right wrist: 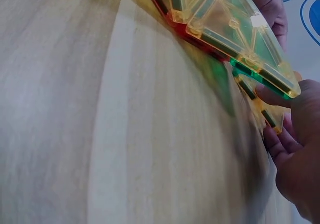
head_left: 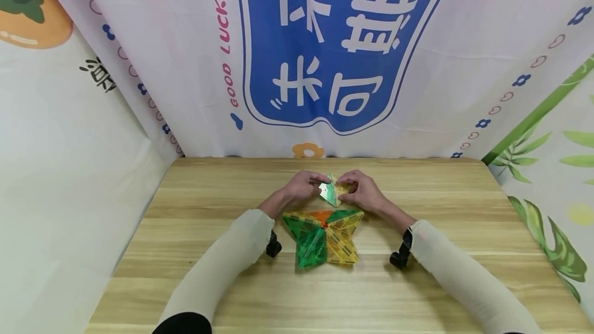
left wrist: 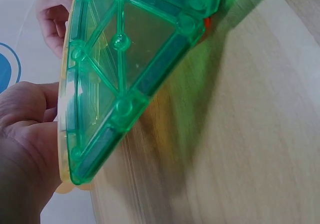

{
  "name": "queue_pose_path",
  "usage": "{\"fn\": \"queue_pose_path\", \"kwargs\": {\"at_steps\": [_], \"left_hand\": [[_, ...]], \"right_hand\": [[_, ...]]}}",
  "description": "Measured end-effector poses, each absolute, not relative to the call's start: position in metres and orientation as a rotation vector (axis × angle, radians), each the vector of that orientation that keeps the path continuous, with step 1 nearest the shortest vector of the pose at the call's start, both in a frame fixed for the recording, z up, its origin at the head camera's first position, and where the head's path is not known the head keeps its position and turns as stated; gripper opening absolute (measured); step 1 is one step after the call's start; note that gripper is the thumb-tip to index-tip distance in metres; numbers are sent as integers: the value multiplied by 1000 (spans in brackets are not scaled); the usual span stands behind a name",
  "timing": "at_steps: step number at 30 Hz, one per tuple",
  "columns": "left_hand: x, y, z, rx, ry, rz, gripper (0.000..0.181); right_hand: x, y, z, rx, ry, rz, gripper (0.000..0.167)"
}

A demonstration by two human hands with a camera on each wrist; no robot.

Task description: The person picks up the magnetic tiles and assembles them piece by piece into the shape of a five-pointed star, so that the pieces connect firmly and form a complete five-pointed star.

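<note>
Beyond the larger model, my left hand (head_left: 302, 186) pinches a small green translucent tile (head_left: 328, 192) at its left side. My right hand (head_left: 364, 190) grips a yellow translucent tile (head_left: 342, 189) between thumb and fingers; the two tiles meet along an edge. The right wrist view shows that yellow tile (right wrist: 272, 115) in the right hand (right wrist: 302, 149). Nearer on the table is a winged model of green, yellow and orange magnetic tiles (head_left: 312, 247). In the left wrist view its green frame (left wrist: 122, 107) hides the left fingertips.
The wooden tabletop (head_left: 223, 184) carries the model and both tiles. A printed cloth (head_left: 199, 92) with a blue sign hangs at the table's back edge. Black wrist-worn devices (head_left: 274, 245) sit under both wrists, close to the model's sides.
</note>
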State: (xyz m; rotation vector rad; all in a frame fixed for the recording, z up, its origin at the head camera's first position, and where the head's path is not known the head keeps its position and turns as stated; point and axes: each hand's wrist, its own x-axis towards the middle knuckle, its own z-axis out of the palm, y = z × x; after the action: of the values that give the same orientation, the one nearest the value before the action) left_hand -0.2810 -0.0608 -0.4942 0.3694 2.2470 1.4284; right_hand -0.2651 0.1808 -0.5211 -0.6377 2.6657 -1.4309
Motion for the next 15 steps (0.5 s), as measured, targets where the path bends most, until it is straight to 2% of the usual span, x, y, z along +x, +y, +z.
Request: {"fn": "queue_pose_path", "kwargs": {"at_steps": [6, 15], "left_hand": [[-277, -67, -488, 315, 2249, 1511, 44], [-267, -85, -477, 433, 2216, 1569, 35]], "right_hand": [[-263, 179, -513, -575, 2533, -1571, 28], [-259, 176, -499, -624, 2382, -1648, 26]]}}
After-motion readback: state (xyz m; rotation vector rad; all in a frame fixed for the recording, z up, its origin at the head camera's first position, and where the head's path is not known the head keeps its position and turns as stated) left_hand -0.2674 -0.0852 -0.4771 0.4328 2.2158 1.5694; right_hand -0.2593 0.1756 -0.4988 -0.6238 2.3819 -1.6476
